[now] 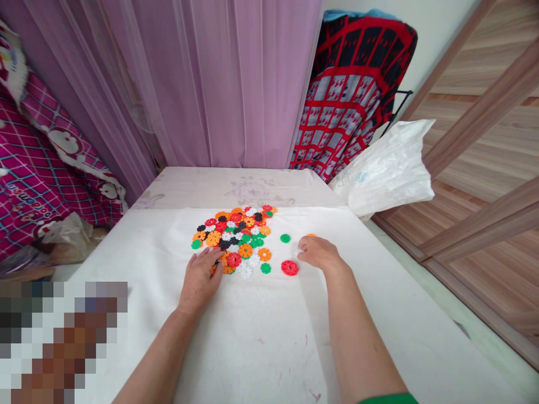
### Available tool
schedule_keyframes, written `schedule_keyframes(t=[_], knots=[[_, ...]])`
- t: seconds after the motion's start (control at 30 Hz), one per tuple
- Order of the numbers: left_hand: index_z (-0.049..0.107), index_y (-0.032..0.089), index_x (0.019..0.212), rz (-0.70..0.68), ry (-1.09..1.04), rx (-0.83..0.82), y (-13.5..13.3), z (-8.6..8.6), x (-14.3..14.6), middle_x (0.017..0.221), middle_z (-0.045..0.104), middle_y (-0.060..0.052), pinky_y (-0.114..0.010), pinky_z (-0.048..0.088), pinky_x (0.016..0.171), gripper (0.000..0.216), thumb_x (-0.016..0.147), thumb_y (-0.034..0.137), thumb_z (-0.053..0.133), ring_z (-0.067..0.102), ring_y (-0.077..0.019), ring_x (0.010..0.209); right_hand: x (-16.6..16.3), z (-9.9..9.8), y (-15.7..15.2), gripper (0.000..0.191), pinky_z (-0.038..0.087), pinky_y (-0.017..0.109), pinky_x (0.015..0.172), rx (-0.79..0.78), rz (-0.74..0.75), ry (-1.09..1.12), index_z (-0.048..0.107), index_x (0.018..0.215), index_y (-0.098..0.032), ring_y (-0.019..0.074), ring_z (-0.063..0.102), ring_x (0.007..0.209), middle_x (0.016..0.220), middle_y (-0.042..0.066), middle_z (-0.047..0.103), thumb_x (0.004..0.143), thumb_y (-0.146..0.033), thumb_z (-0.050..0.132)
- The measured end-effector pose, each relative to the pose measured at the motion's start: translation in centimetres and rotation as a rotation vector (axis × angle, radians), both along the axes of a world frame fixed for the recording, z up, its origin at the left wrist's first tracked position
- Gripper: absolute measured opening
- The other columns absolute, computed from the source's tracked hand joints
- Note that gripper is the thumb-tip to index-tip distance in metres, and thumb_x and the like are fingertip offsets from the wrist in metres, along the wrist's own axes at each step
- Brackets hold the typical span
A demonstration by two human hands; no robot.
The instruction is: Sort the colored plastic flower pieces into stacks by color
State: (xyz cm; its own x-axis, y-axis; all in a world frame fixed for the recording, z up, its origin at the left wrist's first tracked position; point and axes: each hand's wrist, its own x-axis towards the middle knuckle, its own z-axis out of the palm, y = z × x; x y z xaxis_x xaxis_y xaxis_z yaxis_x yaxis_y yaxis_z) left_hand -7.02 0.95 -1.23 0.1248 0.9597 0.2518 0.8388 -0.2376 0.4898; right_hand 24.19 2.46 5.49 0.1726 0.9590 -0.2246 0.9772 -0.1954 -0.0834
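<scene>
A heap of flower-shaped interlocking plastic discs (pixel 245 251) in orange, red, green, white and black lies on the white-covered table. My left hand (pixel 203 279) rests over the heap's near left edge, fingers apart and touching the discs; what lies under the fingers is partly hidden. To the right of the heap, my right hand (pixel 319 253) pinches a white disc (pixel 300 252) between thumb and fingers. Just behind that hand an orange disc (pixel 311 235) shows in part. A green disc (pixel 285 238) and a red disc (pixel 289 268) lie apart from the heap, left of my right hand.
The table cover (pixel 261 331) has a floral strip at the far end. A white plastic bag (pixel 389 168) hangs by the right edge. Purple curtains (pixel 219 84) stand behind, with a red patterned cloth (pixel 349 95) beside them. Wooden doors (pixel 484 140) line the right.
</scene>
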Motion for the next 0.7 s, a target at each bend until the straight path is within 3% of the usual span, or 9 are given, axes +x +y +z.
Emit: schedule_keyframes(t=[0.1, 0.23, 0.43, 0.7], knots=[[0.068, 0.027, 0.115, -0.001, 0.003, 0.007, 0.0, -0.1, 0.0, 0.127, 0.067, -0.006, -0.054, 0.033, 0.112, 0.036, 0.089, 0.034, 0.044, 0.051, -0.0272, 0.131, -0.5, 0.5, -0.1, 0.032, 0.045, 0.029, 0.076, 0.04, 0.011, -0.012, 0.07, 0.106, -0.027, 0.0207, 0.066, 0.099, 0.111, 0.003, 0.072, 0.076, -0.023, 0.06], [0.068, 0.027, 0.115, 0.0, 0.01, 0.013, 0.0, -0.2, 0.0, 0.127, 0.067, -0.005, -0.053, 0.033, 0.112, 0.035, 0.089, 0.034, 0.044, 0.051, -0.0274, 0.131, -2.6, 0.9, 0.0, 0.027, 0.043, 0.026, 0.077, 0.091, 0.139, 0.033, 0.071, 0.101, -0.028, 0.0182, 0.065, 0.099, 0.108, 0.001, 0.073, 0.079, -0.02, 0.057], [0.066, 0.026, 0.119, -0.025, 0.016, 0.006, 0.0, -0.3, -0.2, 0.129, 0.066, -0.005, -0.054, 0.032, 0.112, 0.039, 0.091, 0.035, 0.041, 0.049, -0.0279, 0.133, -7.0, -0.1, 0.1, 0.029, 0.043, 0.028, 0.078, 0.117, 0.335, 0.018, 0.067, 0.109, -0.025, 0.022, 0.061, 0.106, 0.11, 0.005, 0.071, 0.081, -0.027, 0.06], [0.066, 0.026, 0.119, -0.031, 0.017, -0.003, 0.0, -0.2, -0.2, 0.13, 0.065, -0.006, -0.055, 0.031, 0.112, 0.039, 0.091, 0.036, 0.04, 0.049, -0.0283, 0.133, -9.6, -1.2, 0.1, 0.028, 0.044, 0.031, 0.078, 0.142, 0.305, -0.033, 0.064, 0.108, -0.02, 0.024, 0.063, 0.101, 0.107, 0.01, 0.07, 0.082, -0.03, 0.059]])
